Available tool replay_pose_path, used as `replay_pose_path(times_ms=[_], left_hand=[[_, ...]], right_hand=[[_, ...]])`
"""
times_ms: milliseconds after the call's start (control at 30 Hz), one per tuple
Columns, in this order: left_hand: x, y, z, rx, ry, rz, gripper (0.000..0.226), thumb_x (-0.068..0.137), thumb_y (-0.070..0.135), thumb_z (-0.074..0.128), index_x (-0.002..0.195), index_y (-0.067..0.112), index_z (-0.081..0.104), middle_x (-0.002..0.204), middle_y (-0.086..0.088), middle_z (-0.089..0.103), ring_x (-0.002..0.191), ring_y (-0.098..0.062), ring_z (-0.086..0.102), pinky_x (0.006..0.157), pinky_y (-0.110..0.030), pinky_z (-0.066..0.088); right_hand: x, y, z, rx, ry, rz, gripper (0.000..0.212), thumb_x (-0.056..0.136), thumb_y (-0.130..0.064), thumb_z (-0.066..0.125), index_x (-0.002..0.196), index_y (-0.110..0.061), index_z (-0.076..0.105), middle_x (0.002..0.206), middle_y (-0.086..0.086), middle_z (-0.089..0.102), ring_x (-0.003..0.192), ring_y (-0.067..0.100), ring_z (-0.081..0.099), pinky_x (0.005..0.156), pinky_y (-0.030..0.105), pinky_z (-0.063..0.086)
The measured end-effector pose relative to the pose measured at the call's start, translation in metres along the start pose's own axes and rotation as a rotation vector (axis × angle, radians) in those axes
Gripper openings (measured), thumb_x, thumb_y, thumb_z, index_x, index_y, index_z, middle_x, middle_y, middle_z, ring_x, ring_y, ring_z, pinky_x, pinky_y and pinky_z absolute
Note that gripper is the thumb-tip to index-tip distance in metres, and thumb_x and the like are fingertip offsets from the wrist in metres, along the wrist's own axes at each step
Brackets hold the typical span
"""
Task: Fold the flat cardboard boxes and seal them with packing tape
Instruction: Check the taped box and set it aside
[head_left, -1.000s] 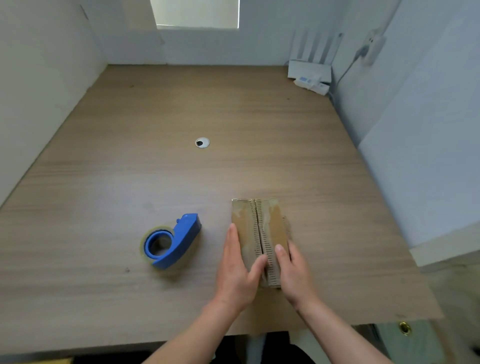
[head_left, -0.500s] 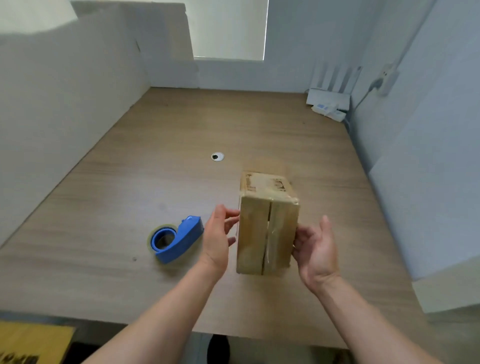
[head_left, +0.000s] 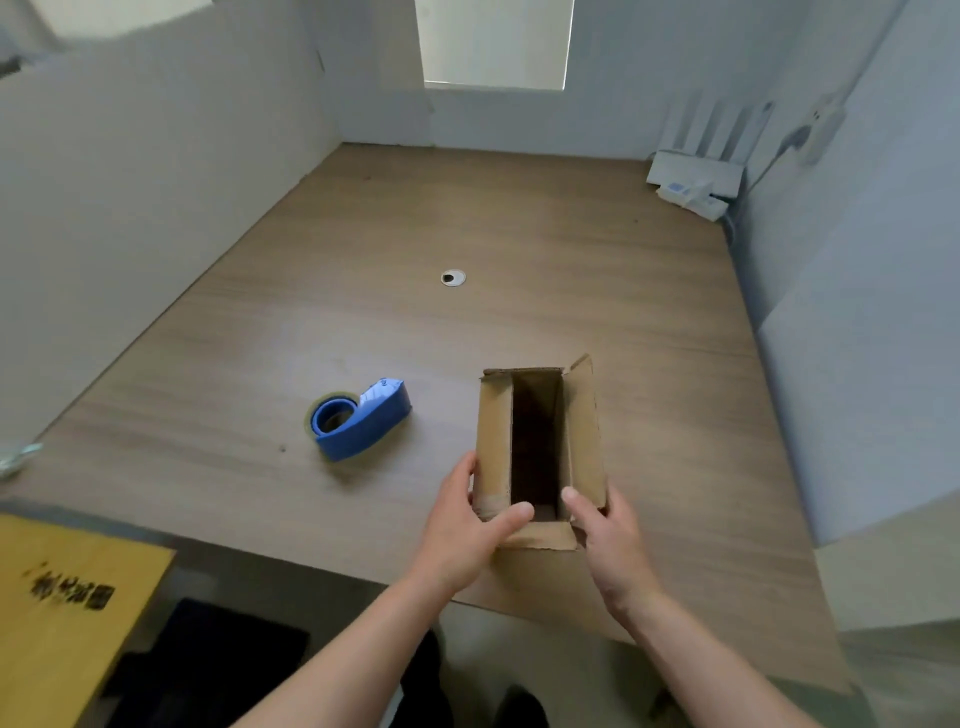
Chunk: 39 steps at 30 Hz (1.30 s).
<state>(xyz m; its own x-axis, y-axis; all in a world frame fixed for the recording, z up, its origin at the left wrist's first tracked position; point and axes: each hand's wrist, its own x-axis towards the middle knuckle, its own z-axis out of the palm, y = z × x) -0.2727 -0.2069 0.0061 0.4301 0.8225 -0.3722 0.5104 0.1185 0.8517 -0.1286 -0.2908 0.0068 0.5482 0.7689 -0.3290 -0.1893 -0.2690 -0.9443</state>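
One small cardboard box (head_left: 540, 447) stands upright on the near part of a wooden table (head_left: 519, 234), its open top facing the camera and its dark interior visible. Long flaps are seen leaning inward on the left and right, a short flap is folded out toward the viewer, and the far flap is only partly visible. The brown corrugated board looks matte and slightly worn, with rough edges at the flaps. It is judged to be light, empty and fairly stiff along its creases, though the walls would likely buckle under a hard squeeze; a hold low on the two side walls or along the flap folds seems safest. The left hand (head_left: 462, 525) is cupped against the near left corner, thumb laid across the rim. The right hand (head_left: 608, 535) touches the near right corner, fingers loosely curled. A blue plastic tape dispenser (head_left: 361, 421) holding a roll lies just left of the box, untouched. Pale partition walls (head_left: 130, 208) enclose the table.
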Motion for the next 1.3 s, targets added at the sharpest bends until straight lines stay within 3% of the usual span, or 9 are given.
replay_pose_path(times_ms=[167, 267, 367, 533, 667, 767, 1000, 1100, 1300], left_hand=[[-0.001, 0.012, 0.008, 0.165, 0.083, -0.010, 0.070, 0.080, 0.039, 0.074, 0.142, 0.028, 0.043, 0.127, 0.013, 0.056, 0.113, -0.011, 0.057, 0.100, -0.037, 0.052], [-0.003, 0.014, 0.003, 0.025, 0.132, -0.015, 0.013, 0.095, 0.020, 0.049, 0.098, 0.021, 0.062, 0.088, 0.005, 0.063, 0.082, -0.013, 0.059, 0.070, -0.019, 0.050], [-0.008, 0.010, -0.003, -0.050, 0.164, -0.020, 0.022, 0.099, 0.011, 0.042, 0.084, 0.021, 0.056, 0.077, 0.005, 0.054, 0.075, -0.013, 0.052, 0.058, -0.014, 0.038], [-0.008, 0.002, -0.009, -0.081, 0.141, -0.033, 0.044, 0.093, 0.009, 0.049, 0.132, 0.030, 0.056, 0.117, 0.011, 0.065, 0.108, -0.009, 0.060, 0.098, -0.033, 0.051], [-0.009, -0.013, -0.025, -0.040, 0.181, -0.038, 0.051, 0.092, -0.002, 0.038, 0.129, 0.022, 0.063, 0.112, -0.001, 0.067, 0.105, -0.020, 0.060, 0.101, -0.041, 0.051], [-0.010, -0.024, -0.035, 0.013, 0.149, -0.025, 0.052, 0.091, -0.004, 0.036, 0.125, 0.022, 0.065, 0.109, -0.003, 0.068, 0.104, -0.023, 0.061, 0.097, -0.037, 0.052], [-0.024, -0.044, -0.060, 0.016, 0.088, 0.000, 0.048, 0.095, -0.003, 0.037, 0.119, 0.027, 0.065, 0.103, 0.004, 0.065, 0.101, -0.015, 0.058, 0.090, -0.029, 0.050], [-0.029, -0.047, -0.064, 0.048, 0.098, 0.021, 0.052, 0.092, -0.005, 0.038, 0.124, 0.025, 0.066, 0.106, 0.004, 0.066, 0.104, -0.015, 0.059, 0.094, -0.028, 0.050], [-0.042, -0.047, -0.058, 0.036, 0.141, 0.036, 0.061, 0.088, -0.007, 0.038, 0.129, 0.029, 0.065, 0.111, 0.011, 0.069, 0.105, -0.006, 0.060, 0.097, -0.021, 0.047]], right_hand=[[0.006, 0.007, -0.001, -0.185, 0.073, -0.009, 0.024, 0.105, -0.017, 0.046, 0.127, -0.024, 0.052, 0.102, -0.017, 0.056, 0.113, 0.017, 0.054, 0.093, 0.025, 0.037], [0.005, 0.011, -0.003, -0.172, 0.113, 0.010, 0.019, 0.103, -0.013, 0.046, 0.113, -0.020, 0.060, 0.101, -0.006, 0.066, 0.107, 0.022, 0.060, 0.089, 0.027, 0.040], [0.001, 0.018, 0.001, -0.197, 0.117, 0.058, 0.020, 0.104, -0.020, 0.046, 0.115, -0.015, 0.062, 0.106, 0.004, 0.067, 0.108, 0.026, 0.061, 0.089, 0.032, 0.045], [-0.015, 0.006, 0.023, -0.279, 0.064, 0.032, 0.019, 0.100, -0.020, 0.057, 0.102, -0.039, 0.054, 0.107, -0.016, 0.063, 0.107, 0.014, 0.059, 0.100, 0.039, 0.050], [-0.013, -0.024, 0.017, -0.326, 0.159, -0.053, 0.062, 0.093, -0.027, 0.069, 0.147, -0.024, 0.040, 0.143, -0.011, 0.049, 0.133, 0.012, 0.043, 0.112, 0.035, 0.036], [0.015, -0.052, 0.013, -0.685, 0.224, -0.173, 0.074, 0.088, -0.034, 0.072, 0.153, -0.026, 0.035, 0.156, -0.004, 0.041, 0.142, 0.018, 0.038, 0.116, 0.042, 0.036], [0.075, -0.072, 0.033, -0.941, 0.023, -0.146, 0.019, 0.097, -0.037, 0.062, 0.105, -0.023, 0.072, 0.114, -0.001, 0.069, 0.105, 0.017, 0.059, 0.087, 0.031, 0.045], [0.096, -0.060, 0.037, -0.829, 0.134, -0.142, 0.038, 0.100, -0.038, 0.057, 0.064, -0.023, 0.061, 0.071, -0.004, 0.062, 0.075, 0.023, 0.059, 0.061, 0.029, 0.037], [0.137, -0.029, 0.023, -0.659, 0.238, 0.085, 0.036, 0.091, -0.044, 0.067, 0.071, -0.015, 0.068, 0.079, 0.005, 0.070, 0.084, 0.029, 0.068, 0.082, 0.040, 0.056]])
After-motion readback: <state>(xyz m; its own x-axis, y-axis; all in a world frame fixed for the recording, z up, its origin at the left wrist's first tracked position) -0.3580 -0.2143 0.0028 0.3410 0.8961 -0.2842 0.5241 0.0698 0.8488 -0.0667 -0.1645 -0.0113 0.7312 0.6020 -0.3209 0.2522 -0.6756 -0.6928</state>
